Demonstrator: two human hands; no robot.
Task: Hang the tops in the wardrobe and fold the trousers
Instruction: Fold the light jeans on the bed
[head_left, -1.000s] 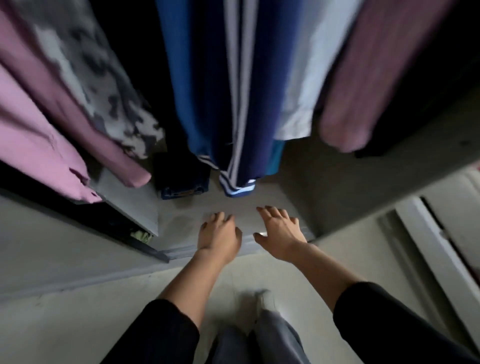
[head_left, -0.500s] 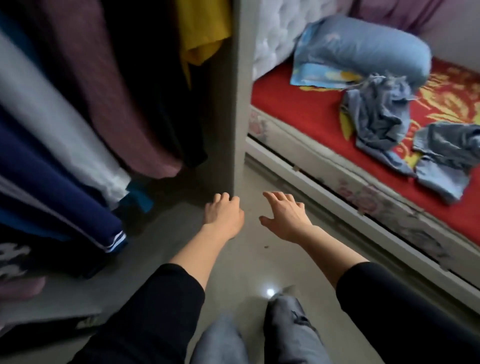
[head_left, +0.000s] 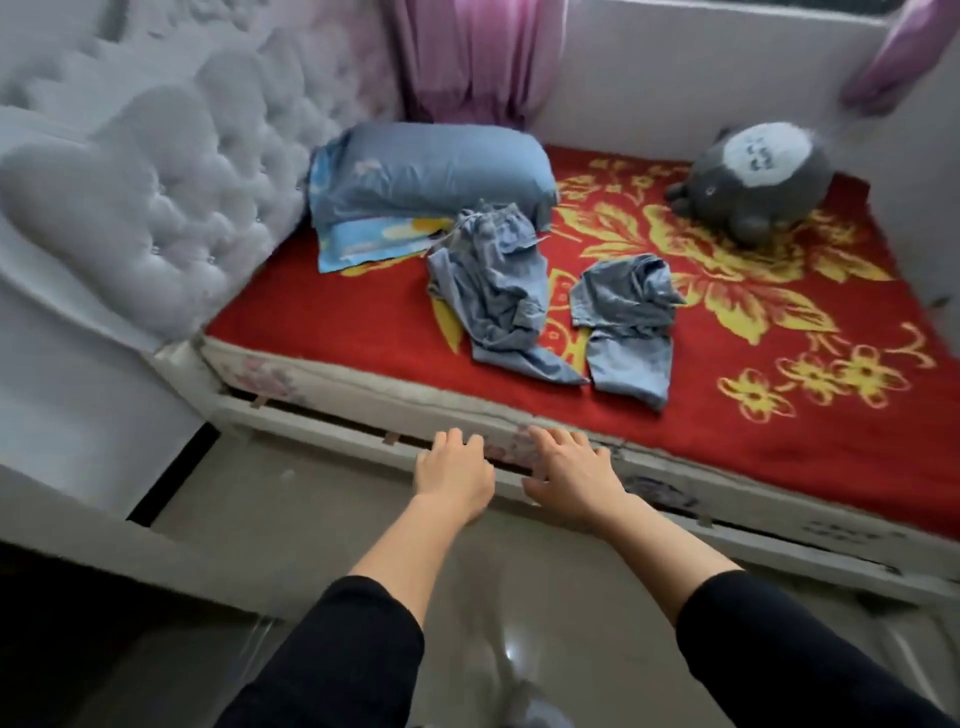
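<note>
Two crumpled blue-grey garments lie on the red flowered bedspread (head_left: 332, 312). The larger garment (head_left: 493, 291) sits just below the pillow, and the smaller garment (head_left: 626, 325) lies to its right; I cannot tell which is a top or trousers. My left hand (head_left: 454, 470) and my right hand (head_left: 566, 467) hover side by side in front of the bed's near edge, both holding nothing with fingers apart. The garments are well beyond both hands. The wardrobe is out of view.
A blue pillow (head_left: 431, 171) rests at the head of the bed by the tufted white headboard (head_left: 171, 197). A grey plush toy (head_left: 753, 182) sits at the far right. Pink curtains (head_left: 467, 62) hang behind. Grey floor (head_left: 311, 519) lies below my arms.
My view has swung right, from the wardrobe's hanging clothes to the bed. Both hands stay held out in front of me and hold nothing.
</note>
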